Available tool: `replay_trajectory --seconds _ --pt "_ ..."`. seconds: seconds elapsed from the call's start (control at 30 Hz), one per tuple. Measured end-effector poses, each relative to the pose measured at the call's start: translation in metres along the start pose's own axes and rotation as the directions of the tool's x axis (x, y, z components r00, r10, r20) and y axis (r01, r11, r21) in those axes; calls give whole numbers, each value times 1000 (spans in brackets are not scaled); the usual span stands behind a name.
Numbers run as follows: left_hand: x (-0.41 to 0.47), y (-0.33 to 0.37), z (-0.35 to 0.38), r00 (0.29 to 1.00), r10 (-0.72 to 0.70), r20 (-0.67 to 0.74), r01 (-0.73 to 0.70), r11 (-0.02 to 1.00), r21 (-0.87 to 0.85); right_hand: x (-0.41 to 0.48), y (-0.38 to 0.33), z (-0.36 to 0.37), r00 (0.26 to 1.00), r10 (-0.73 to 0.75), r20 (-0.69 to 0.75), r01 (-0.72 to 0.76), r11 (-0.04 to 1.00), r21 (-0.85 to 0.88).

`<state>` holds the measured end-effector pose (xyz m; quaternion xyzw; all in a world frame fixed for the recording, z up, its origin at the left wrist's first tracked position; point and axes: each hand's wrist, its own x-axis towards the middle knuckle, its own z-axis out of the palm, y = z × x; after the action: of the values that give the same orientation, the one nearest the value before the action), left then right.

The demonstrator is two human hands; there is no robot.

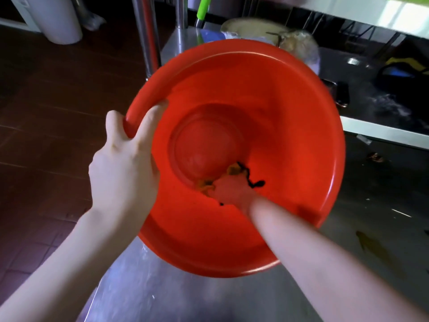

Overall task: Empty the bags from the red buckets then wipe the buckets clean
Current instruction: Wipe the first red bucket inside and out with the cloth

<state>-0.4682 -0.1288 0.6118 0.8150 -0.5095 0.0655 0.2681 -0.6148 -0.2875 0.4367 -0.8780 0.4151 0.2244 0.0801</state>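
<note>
Red bucket (278,112) sits tilted over the steel table (144,287); left hand (123,163) grips its rim, right hand (232,191) inside lies on a yellow-black cloth (232,170), grip too blurred to tell.

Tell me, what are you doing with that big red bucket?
A person is wiping out the red bucket over a steel table. The left hand grips its rim. The right hand is down inside, holding a yellow and black cloth near the bottom. No bag is inside.
</note>
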Motion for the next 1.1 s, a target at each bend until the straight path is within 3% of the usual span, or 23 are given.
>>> replay_trajectory --seconds 0.07,0.13,0.23,0.3,0.37,0.43,0.5,0.53,0.6,0.67,0.7,0.87,1.1 --pt "-5 3 1 1000 -18 7 18 1000 -12 -3 28 -8 994 100 -42 -107 962 -250" --pt "-11 5 3 1000 -19 -1 19 1000 -21 -5 46 -13 986 148 -72 -164 908 -385" --pt "-12 10 4 1000 -11 -6 11 1000 -23 -10 42 -7 980 186 -68 -198 922 -333" --pt "-10 17 6 1000 -10 -17 10 1000 -13 -10 19 7 986 166 26 -163 981 -101" --pt "-11 23 7 1000 0 -23 -1 1000 -3 -6 -17 17 993 39 108 -71 948 309" --pt "-13 22 6 1000 -4 -27 3 1000 -11 1 -53 14 995 -100 -11 82 739 669" --pt "-11 17 6 999 -34 -25 34 999 -11 9 -69 5 987 -103 -127 163 551 819" --pt "-9 14 5 999 -47 -24 47 999 -1 12 -70 2 988 -97 -121 154 523 838" --pt "-6 11 5 998 -52 -22 52 998 16 13 -60 4 993 -103 -62 113 634 765" --pt "-5 11 4 999 -52 -14 53 998 19 9 -40 16 999 -18 -39 34 892 451" --pt "-6 11 4 999 -50 -9 50 999 17 3 -28 21 996 50 -69 -29 960 278" --pt "-11 16 6 999 -31 -10 31 1000 -3 -7 32 10 968 166 -186 -201 961 -189" --pt "-12 6 7 998 -56 -19 56 998 -22 9 57 -21 952 141 -271 -230 915 -331"
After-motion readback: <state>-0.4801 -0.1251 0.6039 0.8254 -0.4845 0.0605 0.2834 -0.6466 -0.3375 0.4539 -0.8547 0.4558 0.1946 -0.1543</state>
